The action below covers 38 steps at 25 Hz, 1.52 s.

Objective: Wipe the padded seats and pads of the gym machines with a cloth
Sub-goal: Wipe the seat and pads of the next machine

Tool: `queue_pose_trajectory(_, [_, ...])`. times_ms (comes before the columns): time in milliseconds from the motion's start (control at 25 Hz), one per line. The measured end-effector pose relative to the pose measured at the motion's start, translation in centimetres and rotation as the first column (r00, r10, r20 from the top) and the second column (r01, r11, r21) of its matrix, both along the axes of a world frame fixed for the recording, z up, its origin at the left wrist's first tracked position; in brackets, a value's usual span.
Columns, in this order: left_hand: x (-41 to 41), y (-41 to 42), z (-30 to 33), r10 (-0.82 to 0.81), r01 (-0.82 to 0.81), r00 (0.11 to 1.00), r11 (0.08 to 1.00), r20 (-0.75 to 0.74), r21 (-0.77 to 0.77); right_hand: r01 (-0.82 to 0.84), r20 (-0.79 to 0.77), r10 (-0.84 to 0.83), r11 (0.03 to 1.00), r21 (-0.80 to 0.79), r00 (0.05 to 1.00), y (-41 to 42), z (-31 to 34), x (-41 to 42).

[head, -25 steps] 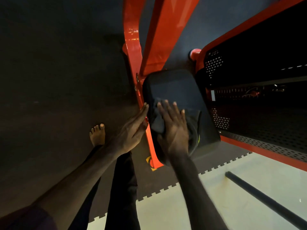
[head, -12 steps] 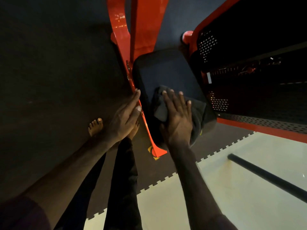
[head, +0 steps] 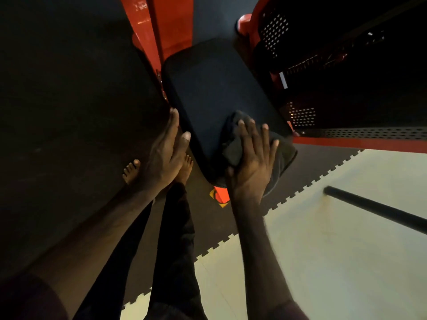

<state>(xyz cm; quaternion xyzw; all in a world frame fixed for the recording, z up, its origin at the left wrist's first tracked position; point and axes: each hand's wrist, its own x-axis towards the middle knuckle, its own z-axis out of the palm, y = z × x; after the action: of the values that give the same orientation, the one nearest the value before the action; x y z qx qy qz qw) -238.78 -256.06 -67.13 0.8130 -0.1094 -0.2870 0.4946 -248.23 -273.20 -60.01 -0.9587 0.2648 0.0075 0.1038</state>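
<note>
A black padded seat (head: pixel 215 93) of a red gym machine fills the middle of the head view. A dark cloth (head: pixel 233 147) lies bunched on the seat's near right corner. My right hand (head: pixel 251 162) presses flat on the cloth with its fingers spread and straight. My left hand (head: pixel 167 155) rests against the seat's left edge, fingers straight, thumb lying on the pad's rim.
The red machine frame (head: pixel 171 21) rises behind the seat. A perforated black shroud with red trim (head: pixel 360 132) stands to the right. A dark bar (head: pixel 379 209) lies on the pale floor at right. My bare feet (head: pixel 131 168) stand on the dark interlocking mat.
My right hand has slid the cloth from the seat's near left part towards its near right corner. My left hand has stayed at the left edge. The camera has tilted down.
</note>
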Motion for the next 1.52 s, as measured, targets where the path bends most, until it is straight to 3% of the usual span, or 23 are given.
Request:
queue_pose_trajectory(80, [-0.3,-0.8,0.8,0.039,-0.039,0.999,0.999,0.000,0.037,0.171,0.049,-0.176,0.981,0.091,0.983,4.0,0.3,-2.1])
queue_pose_trajectory(120, [-0.6,-1.2,1.1,0.063,-0.063,0.998,0.997,-0.001,0.044,0.165,0.046,-0.172,0.979,0.118,0.984,6.5,0.3,-2.5])
queue_pose_trajectory(240, [-1.3,-1.9,0.9,0.097,-0.098,0.995,0.994,0.038,0.048,-0.068,0.024,0.066,0.993,0.099,0.998,7.0,0.0,-0.8])
queue_pose_trajectory(320, [-1.3,-2.0,0.3,0.088,-0.089,0.996,0.995,0.020,0.044,-0.112,0.040,0.110,0.993,0.030,0.993,3.1,-0.6,0.3])
queue_pose_trajectory(400, [-1.4,-2.1,0.2,0.090,-0.089,0.996,0.995,-0.013,0.051,0.094,0.182,-0.103,0.994,0.058,0.978,0.4,-1.0,-0.1])
queue_pose_trajectory(440, [-1.5,-2.2,0.3,0.102,-0.101,0.995,0.994,-0.019,0.038,0.231,0.281,-0.260,0.964,0.134,0.924,0.5,-0.9,-0.5])
queue_pose_trajectory(520, [-1.9,-2.9,0.7,0.135,-0.135,0.990,0.991,-0.035,0.000,0.407,0.389,-0.548,0.826,0.390,0.740,3.1,-0.6,-1.3])
queue_pose_trajectory(600, [-2.2,-3.5,1.0,0.179,-0.180,0.982,0.984,-0.066,-0.011,0.480,0.346,-0.707,0.686,0.547,0.617,6.1,-0.8,-1.4])
queue_pose_trajectory(680, [-2.3,-3.9,1.2,0.208,-0.209,0.975,0.978,-0.074,-0.005,0.510,0.295,-0.752,0.630,0.586,0.590,7.4,-1.1,-1.3])
queue_pose_trajectory(800, [-2.2,-3.5,1.2,0.185,-0.185,0.982,0.983,-0.044,-0.003,0.542,0.305,-0.755,0.638,0.547,0.581,4.4,-1.1,-0.9])
queue_pose_trajectory(920, [-2.1,-3.4,1.3,0.173,-0.173,0.983,0.985,-0.053,0.008,0.593,0.330,-0.801,0.594,0.543,0.500,0.6,-0.9,-0.1])
queue_pose_trajectory(1120, [-2.3,-4.5,2.7,0.266,-0.264,0.962,0.964,-0.062,0.030,0.520,0.238,-0.734,0.635,0.571,0.636,6.6,0.9,-1.3])
queue_pose_trajectory(1320, [-0.1,-4.5,2.1,0.288,-0.287,0.956,0.958,-0.063,0.019,0.589,0.240,-0.730,0.666,0.457,0.640,-2.7,1.1,1.4])
queue_pose_trajectory(1400, [0.9,-5.0,1.2,0.325,-0.324,0.945,0.946,-0.034,0.032,0.628,0.140,-0.727,0.661,0.410,0.673,-5.1,1.4,2.2])
queue_pose_trajectory(1520, [1.6,-6.1,0.7,0.398,-0.396,0.917,0.917,-0.024,0.048,0.587,-0.032,-0.609,0.748,0.309,0.793,-8.2,2.4,3.7])
